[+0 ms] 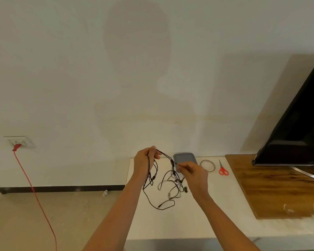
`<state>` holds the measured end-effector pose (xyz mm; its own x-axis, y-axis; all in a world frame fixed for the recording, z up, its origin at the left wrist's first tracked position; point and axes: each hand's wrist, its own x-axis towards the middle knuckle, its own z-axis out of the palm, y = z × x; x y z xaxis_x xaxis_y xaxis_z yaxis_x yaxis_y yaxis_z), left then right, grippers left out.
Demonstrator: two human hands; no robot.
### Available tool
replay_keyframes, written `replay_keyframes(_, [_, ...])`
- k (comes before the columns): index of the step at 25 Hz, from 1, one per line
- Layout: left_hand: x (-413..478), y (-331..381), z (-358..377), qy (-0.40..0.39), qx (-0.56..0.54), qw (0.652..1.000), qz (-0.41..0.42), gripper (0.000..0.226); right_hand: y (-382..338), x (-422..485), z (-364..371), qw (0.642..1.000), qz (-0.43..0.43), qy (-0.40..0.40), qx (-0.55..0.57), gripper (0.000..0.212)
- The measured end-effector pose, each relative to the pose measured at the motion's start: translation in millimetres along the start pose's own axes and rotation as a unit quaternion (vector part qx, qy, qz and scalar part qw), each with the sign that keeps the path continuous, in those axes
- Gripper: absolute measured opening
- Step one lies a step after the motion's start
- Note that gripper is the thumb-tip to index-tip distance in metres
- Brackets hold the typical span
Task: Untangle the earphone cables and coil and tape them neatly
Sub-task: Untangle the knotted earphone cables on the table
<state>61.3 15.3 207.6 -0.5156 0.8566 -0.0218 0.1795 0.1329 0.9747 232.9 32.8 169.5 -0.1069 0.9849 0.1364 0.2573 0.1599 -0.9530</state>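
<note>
A tangle of thin black earphone cables (pixel 163 187) hangs between my hands over the white tabletop (pixel 216 223). My left hand (pixel 146 161) is raised and grips several strands, which dangle down in loops below it. My right hand (pixel 194 172) pinches a cable near a small inline piece, and a taut stretch runs from it up to the left hand. Loose loops and an earbud (pixel 185 190) lie on the table beneath. A thin tape ring (pixel 208 165) lies flat to the right of my right hand.
A grey box (pixel 184 158) sits behind my right hand. Red scissors (pixel 223 169) lie beside the ring. A wooden board (pixel 272 187) carries a dark screen (pixel 297 133) at right. A red cord (pixel 33 192) drops from a wall socket (pixel 21 142) at left.
</note>
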Motion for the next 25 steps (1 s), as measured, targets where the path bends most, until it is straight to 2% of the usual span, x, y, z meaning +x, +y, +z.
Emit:
replay_keyframes(3, [2, -7, -10, 0.061, -0.135, 0.987, -0.059, 0.037, 1, 0, -12, 0.999, -0.044, 0.021, 0.0, 0.013])
replay_keyframes(6, [3, -8, -19, 0.074, -0.222, 0.967, -0.1, 0.038, 8, 1, -28, 0.997, -0.061, 0.006, -0.039, 0.019])
replay_keyframes(10, [-1, -10, -12, 0.103, -0.298, 0.943, -0.103, 0.038, 19, -1, -32, 0.992, -0.072, 0.005, -0.105, 0.023])
replay_keyframes(14, [-5, -14, 0, 0.135, -0.392, 0.901, -0.124, 0.036, 16, 6, -32, 0.993, -0.061, 0.047, -0.086, 0.018])
replay_keyframes(15, [-6, -15, 2, 0.119, -0.383, 0.906, -0.135, 0.034, 13, 9, -32, 0.995, -0.055, 0.048, -0.068, 0.016])
replay_keyframes(17, [-9, -16, 3, 0.037, -0.311, 0.936, -0.161, 0.029, 6, 14, -30, 0.998, -0.037, 0.032, -0.034, 0.01])
replay_keyframes(20, [-13, -14, 1, -0.117, -0.085, 0.982, -0.125, 0.02, -4, 18, -28, 1.0, -0.019, 0.019, -0.011, 0.005])
replay_keyframes(22, [-17, -12, -2, -0.19, 0.076, 0.977, -0.053, 0.018, -9, 21, -26, 0.999, -0.004, 0.033, -0.001, 0.003])
replay_keyframes(25, [-21, -6, -7, -0.265, 0.136, 0.954, -0.045, 0.02, -12, 20, -25, 0.999, 0.005, 0.052, 0.008, 0.003])
